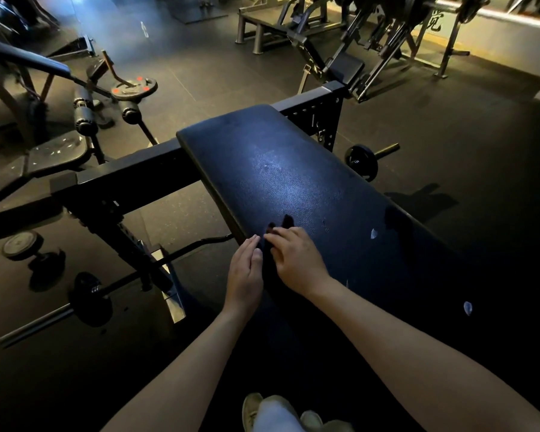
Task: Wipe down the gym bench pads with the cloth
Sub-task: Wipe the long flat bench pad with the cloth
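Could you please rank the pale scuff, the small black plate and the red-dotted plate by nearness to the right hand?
1. Pale scuff, on the pad, just right of the right hand.
2. Small black plate, beyond the pad's right edge.
3. Red-dotted plate, far left.

Red-dotted weight plate (134, 88), barbell (89, 300), dumbbell (22, 244)

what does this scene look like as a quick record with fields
bench pad: dark, textured, two pale nicks on the right side
left hand: fingers straight, at the pad's left edge
right hand: palm down on the pad, grip unclear
cloth: not made out in the dim light
floor, left: barbell, dumbbell
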Demonstrator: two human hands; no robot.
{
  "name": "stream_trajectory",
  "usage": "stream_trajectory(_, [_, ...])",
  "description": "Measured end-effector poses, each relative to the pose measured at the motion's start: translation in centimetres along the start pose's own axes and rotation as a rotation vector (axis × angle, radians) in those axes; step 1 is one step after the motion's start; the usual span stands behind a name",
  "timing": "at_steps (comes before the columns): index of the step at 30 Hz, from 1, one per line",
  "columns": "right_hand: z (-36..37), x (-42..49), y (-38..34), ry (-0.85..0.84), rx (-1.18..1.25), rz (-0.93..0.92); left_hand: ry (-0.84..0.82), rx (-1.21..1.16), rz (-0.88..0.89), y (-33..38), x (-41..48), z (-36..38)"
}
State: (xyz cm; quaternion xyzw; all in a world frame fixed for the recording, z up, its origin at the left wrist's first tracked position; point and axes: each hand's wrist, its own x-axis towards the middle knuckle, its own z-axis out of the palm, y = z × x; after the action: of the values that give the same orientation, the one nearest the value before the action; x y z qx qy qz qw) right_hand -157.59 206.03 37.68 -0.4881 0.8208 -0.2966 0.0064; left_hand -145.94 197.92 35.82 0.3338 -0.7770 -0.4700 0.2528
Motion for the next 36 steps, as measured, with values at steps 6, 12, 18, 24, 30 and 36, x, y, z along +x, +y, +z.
stream_trajectory(6, [-0.4, -0.7, 0.2, -0.020, 0.100, -0.197, -0.028, 0.010, 0.025, -0.3, -0.2, -0.5])
stream_trajectory(12, [-1.0, 2.4, 2.7, 0.034, 0.030, 0.209, -0.081, 0.108, 0.062, -0.2, -0.3, -1.1])
stream_trajectory(18, [-0.1, -0.3, -0.4, -0.050, 0.093, -0.059, 0.072, 0.079, 0.043, 0.3, 0.5, -0.1])
stream_trajectory(24, [-1.9, 0.5, 4.0, 0.016, 0.000, -0.033, 0.004, 0.429, 0.161, 1.7, 2.2, 3.4])
stream_trajectory(30, [-3.7, 0.9, 6.9, 0.091, -0.004, 0.227, -0.052, 0.525, 0.206, 0.7, 1.7, 3.2])
stream_trajectory(36, [-2.2, -0.7, 3.4, -0.012, 0.045, 0.001, -0.024, 0.554, 0.151, 3.1, 3.5, 4.0])
